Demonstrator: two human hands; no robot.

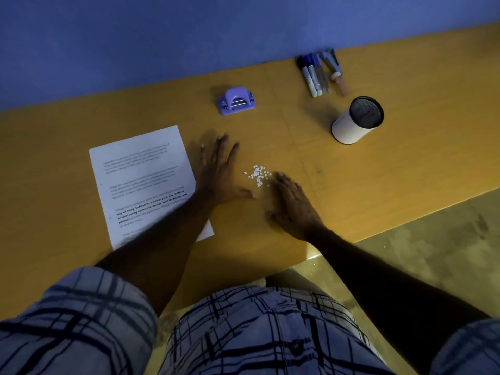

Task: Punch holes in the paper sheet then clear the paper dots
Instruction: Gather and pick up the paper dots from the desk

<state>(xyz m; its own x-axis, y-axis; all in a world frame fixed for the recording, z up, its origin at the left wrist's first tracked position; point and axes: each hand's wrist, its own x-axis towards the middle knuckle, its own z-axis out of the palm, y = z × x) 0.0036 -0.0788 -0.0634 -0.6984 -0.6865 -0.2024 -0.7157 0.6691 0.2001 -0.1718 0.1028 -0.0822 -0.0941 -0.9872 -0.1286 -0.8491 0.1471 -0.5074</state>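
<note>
Paper dots (257,175): lying clustered on desk (378,185) between flat, spread, empty left hand (216,174) and right hand (290,204), right nearer.

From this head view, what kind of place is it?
Likely a desk or office workspace: a yellow tabletop against a blue wall, holding a printed sheet, a purple hole punch, markers and a pen holder.
</note>
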